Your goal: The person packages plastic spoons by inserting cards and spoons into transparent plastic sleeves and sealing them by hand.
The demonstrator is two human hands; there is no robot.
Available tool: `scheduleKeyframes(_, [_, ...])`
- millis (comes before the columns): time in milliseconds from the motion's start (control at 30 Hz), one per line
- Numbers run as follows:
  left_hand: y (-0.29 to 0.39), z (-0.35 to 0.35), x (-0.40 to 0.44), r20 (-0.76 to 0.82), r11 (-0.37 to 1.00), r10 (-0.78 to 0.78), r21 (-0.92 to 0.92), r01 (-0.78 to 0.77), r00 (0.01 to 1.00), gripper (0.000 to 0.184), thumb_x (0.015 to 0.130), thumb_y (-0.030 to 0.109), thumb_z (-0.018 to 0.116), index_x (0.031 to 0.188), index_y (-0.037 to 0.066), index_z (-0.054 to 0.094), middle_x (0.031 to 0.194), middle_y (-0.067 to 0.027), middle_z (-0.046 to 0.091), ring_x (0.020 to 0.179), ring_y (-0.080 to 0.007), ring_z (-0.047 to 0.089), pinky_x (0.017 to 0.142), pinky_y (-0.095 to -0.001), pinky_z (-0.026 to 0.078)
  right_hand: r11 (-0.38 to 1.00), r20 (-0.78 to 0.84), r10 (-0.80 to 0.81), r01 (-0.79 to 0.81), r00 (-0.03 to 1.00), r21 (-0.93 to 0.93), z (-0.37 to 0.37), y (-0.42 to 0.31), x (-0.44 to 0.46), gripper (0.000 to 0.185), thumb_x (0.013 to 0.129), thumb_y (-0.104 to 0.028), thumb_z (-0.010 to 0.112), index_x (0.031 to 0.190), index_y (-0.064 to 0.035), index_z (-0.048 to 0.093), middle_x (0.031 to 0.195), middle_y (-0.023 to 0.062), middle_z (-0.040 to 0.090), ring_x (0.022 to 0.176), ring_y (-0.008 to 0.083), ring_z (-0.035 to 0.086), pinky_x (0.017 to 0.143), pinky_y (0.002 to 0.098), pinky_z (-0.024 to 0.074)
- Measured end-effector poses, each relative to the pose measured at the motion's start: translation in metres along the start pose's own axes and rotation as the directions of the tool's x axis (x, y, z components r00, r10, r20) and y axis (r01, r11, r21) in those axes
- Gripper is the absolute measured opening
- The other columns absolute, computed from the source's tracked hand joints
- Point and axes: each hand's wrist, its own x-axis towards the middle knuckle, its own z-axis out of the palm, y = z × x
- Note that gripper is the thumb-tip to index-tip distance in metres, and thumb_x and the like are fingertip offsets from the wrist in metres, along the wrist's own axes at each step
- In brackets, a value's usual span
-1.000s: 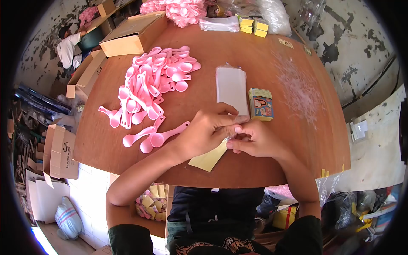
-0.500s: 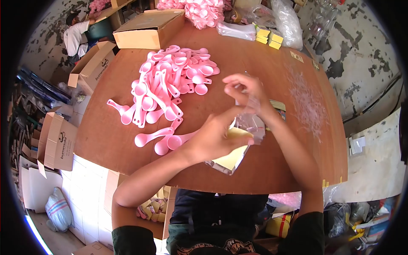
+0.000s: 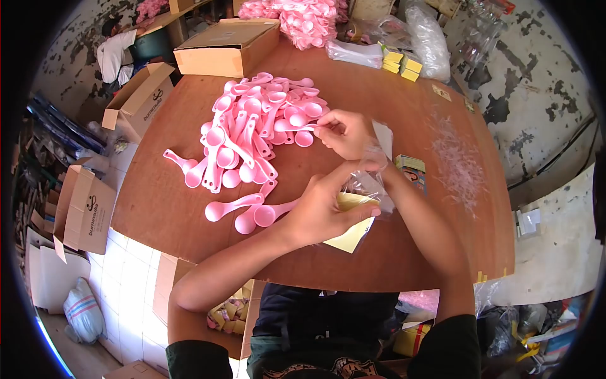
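My left hand (image 3: 322, 205) holds a clear plastic bag (image 3: 366, 183) with a yellow card (image 3: 351, 235) at it, over the front of the table. My right hand (image 3: 346, 134) reaches across above it, thumb and fingers pinched on the handle of a pink spoon (image 3: 298, 118) at the right edge of the pile of pink spoons (image 3: 243, 136). Partly behind my right hand lies a stack of clear bags (image 3: 382, 136). A stack of printed cards (image 3: 411, 169) stands beside my right forearm, which covers part of it.
Thin plastic strips (image 3: 457, 161) lie at the table's right. Along the back are a cardboard box (image 3: 227, 47), bagged pink spoons (image 3: 306, 19), flat plastic bags (image 3: 355, 53) and yellow card stacks (image 3: 401, 63). Another person (image 3: 115, 55) is at the far left.
My right hand has moved from the bag, up and left, to a spoon at the pile. My left hand has kept the bag and card. The view has shifted a little.
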Motion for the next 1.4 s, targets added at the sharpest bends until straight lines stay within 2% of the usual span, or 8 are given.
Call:
scheduleKeyframes(167, [0.006, 0.001, 0.000, 0.035, 0.991, -0.131, 0.007, 0.130, 0.991, 0.058, 0.079, 0.006, 0.078, 0.130, 0.001, 0.050, 0.113, -0.0107, 0.065, 0.104, -0.0121, 0.061, 0.090, -0.0297, 0.049, 0.968, -0.140, 0.028, 0.009, 0.990, 0.253, -0.038, -0.013, -0.033, 0.017, 0.089, -0.007, 0.067, 0.104, 0.0021, 0.064, 0.085, 0.0064, 0.068, 0.074, 0.0089, 0.064, 0.064, 0.0214, 0.0515])
scheduleKeyframes(300, [0.004, 0.000, 0.001, 0.058, 0.961, -0.277, 0.033, 0.276, 0.959, 0.058, 0.079, 0.007, 0.078, 0.130, 0.002, 0.050, 0.111, -0.0105, 0.066, 0.104, -0.0130, 0.061, 0.089, -0.0302, 0.049, 0.976, -0.350, 0.024, 0.053, 0.937, 0.210, -0.078, -0.036, -0.070, 0.019, 0.091, -0.004, 0.062, 0.109, 0.0010, 0.061, 0.093, 0.0088, 0.068, 0.081, 0.0121, 0.066, 0.068, 0.0242, 0.0544])
scheduleKeyframes(367, [0.000, 0.002, 0.001, 0.070, 0.967, -0.251, 0.057, 0.248, 0.965, 0.058, 0.079, 0.007, 0.078, 0.130, 0.002, 0.050, 0.113, -0.0108, 0.065, 0.105, -0.0137, 0.061, 0.090, -0.0304, 0.049, 0.823, -0.499, 0.118, 0.196, 0.859, 0.533, -0.104, -0.031, -0.085, 0.017, 0.091, -0.003, 0.061, 0.108, -0.0004, 0.060, 0.096, 0.0109, 0.067, 0.085, 0.0174, 0.068, 0.070, 0.0294, 0.0587])
scheduleKeyframes(600, [-0.016, 0.015, -0.003, 0.152, 0.962, -0.240, 0.174, 0.213, 0.959, 0.065, 0.073, 0.012, 0.081, 0.130, 0.003, 0.052, 0.117, -0.0176, 0.064, 0.107, -0.0237, 0.063, 0.093, -0.0349, 0.047, 0.626, -0.448, 0.261, 0.204, 0.855, 0.753, -0.124, -0.011, -0.129, 0.015, 0.092, -0.002, 0.059, 0.107, -0.0002, 0.060, 0.099, 0.0146, 0.067, 0.088, 0.0224, 0.068, 0.077, 0.0331, 0.0594])
scheduleKeyframes(733, [-0.017, 0.021, 0.000, 0.191, 0.971, -0.238, 0.072, 0.228, 0.952, 0.065, 0.072, 0.016, 0.083, 0.129, 0.002, 0.054, 0.110, -0.0148, 0.067, 0.095, -0.0195, 0.066, 0.084, -0.0327, 0.051, 0.676, -0.434, 0.285, 0.142, 0.854, 0.723, -0.107, -0.011, -0.136, 0.015, 0.092, 0.000, 0.059, 0.107, -0.0008, 0.059, 0.097, 0.0131, 0.067, 0.085, 0.0224, 0.068, 0.077, 0.0346, 0.0592])
scheduleKeyframes(900, [-0.007, 0.019, 0.003, 0.318, 0.873, -0.485, 0.125, 0.471, 0.814, 0.039, 0.081, 0.022, 0.078, 0.112, 0.001, 0.065, 0.080, -0.0032, 0.069, 0.070, -0.0067, 0.061, 0.063, -0.0278, 0.050, 0.791, -0.462, 0.256, 0.091, 0.849, 0.605, -0.093, -0.023, -0.140, 0.011, 0.090, -0.003, 0.064, 0.101, 0.0001, 0.060, 0.095, 0.0118, 0.067, 0.085, 0.0171, 0.068, 0.072, 0.0314, 0.0606])
scheduleKeyframes(1133, [-0.017, 0.020, -0.002, 0.277, 0.815, -0.560, 0.016, 0.579, 0.781, 0.030, 0.095, 0.026, 0.063, 0.108, 0.000, 0.066, 0.074, 0.0022, 0.063, 0.069, -0.0027, 0.052, 0.060, -0.0265, 0.046, 0.870, -0.485, 0.242, 0.033, 0.841, 0.492, -0.081, -0.026, -0.148, 0.010, 0.090, -0.002, 0.064, 0.100, -0.0004, 0.061, 0.095, 0.0124, 0.068, 0.079, 0.0162, 0.067, 0.068, 0.0283, 0.0574])
scheduleKeyframes(1400, [-0.018, 0.025, -0.002, 0.333, 0.915, -0.377, -0.011, 0.403, 0.864, 0.027, 0.095, 0.017, 0.062, 0.115, -0.001, 0.063, 0.093, -0.0033, 0.068, 0.085, -0.0071, 0.060, 0.076, -0.0252, 0.048, 0.884, -0.509, 0.162, 0.104, 0.845, 0.455, -0.067, -0.040, -0.151, 0.012, 0.088, 0.002, 0.066, 0.098, 0.0040, 0.061, 0.092, 0.0123, 0.068, 0.076, 0.0136, 0.067, 0.066, 0.0258, 0.0565])
